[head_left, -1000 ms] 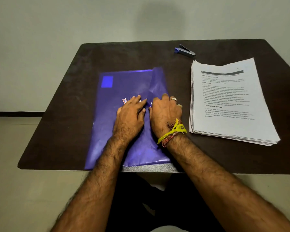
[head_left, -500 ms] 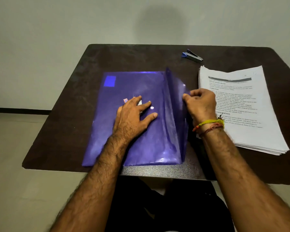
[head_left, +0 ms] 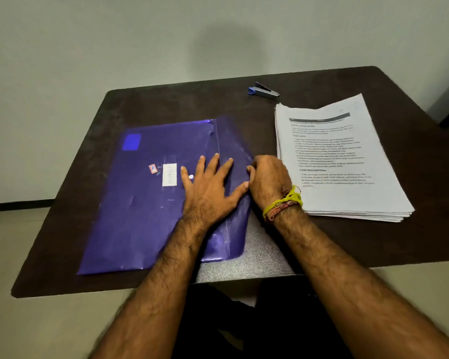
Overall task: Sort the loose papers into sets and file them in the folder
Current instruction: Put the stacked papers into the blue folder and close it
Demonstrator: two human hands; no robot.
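Our left hand presses flat, fingers spread, on the translucent purple plastic folder at frame centre; our right hand pinches its flap. We should open it fully.

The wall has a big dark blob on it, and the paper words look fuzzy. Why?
Head view: the blob is a soft shadow on the wall, probably the person's head blocking the light. The print on the paper stack is smeared, likely from camera motion; the forearms at the bottom blur too.

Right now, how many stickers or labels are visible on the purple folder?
3: a blue rectangular label near the far left corner, a small red-edged sticker mid-cover, and a white label just right of it. The left hand may hide more.
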